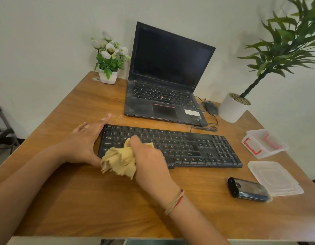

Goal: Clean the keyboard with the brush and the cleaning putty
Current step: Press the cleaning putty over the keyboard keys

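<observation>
The cleaning looks partly done. The yellow putty [119,161] is out of its box and is on the left end of the keyboard [188,147], so I think the putty step is going on now. The putty covers only a few keys on that side. The middle keys, the right keys and the number keys have no putty on them, so I guess most of the keyboard is left to do. I cannot tell if the brush step is done. I do not see a brush for sure. A dark thing [247,190] lies on the table [82,200] near the front right, and it may be the brush, but it is too hard to make out. The right hand [149,160] is closed around the putty. Its fingers are curled over the lump and push it down on the keys, and part of the putty hangs past the front edge of the keyboard. The left hand [85,140] is open. Its fingers are stretched out along the left end of the keyboard and its thumb is by the near left corner, so it seems to keep the keyboard from sliding. It holds nothing else. The keyboard lies flat in the middle of the table, in front of a laptop [163,76]. An open box [264,144] and its lid [275,177] sit to the right.
</observation>
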{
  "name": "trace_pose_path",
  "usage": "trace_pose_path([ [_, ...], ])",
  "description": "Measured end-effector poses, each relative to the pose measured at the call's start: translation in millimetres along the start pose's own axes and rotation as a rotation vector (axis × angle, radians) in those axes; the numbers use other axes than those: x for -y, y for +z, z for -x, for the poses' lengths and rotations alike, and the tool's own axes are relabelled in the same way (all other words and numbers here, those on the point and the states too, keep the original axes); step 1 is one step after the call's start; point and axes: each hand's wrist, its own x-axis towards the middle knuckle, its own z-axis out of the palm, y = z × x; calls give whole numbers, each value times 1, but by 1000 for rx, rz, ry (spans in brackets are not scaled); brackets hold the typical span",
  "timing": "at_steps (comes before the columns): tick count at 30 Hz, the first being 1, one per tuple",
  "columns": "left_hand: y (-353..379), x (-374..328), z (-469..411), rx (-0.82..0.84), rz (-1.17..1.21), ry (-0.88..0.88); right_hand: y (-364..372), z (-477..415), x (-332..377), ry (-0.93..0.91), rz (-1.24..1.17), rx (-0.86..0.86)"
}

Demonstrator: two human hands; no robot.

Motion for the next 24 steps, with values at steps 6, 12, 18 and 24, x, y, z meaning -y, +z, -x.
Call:
trace_pose_path([
  [6,-2,-3,4,-3,10,-12,-34,-26,-44,279,42,-222],
  [12,-3,-4,0,16,-18,-41,-2,-10,-9,231,161,22],
  [18,-2,-3,0,23,-47,-44,-20,3,3,127,-30,128],
  [24,-7,-12,5,41,-9,-46,-41,-19,-50,388,99,-130],
])
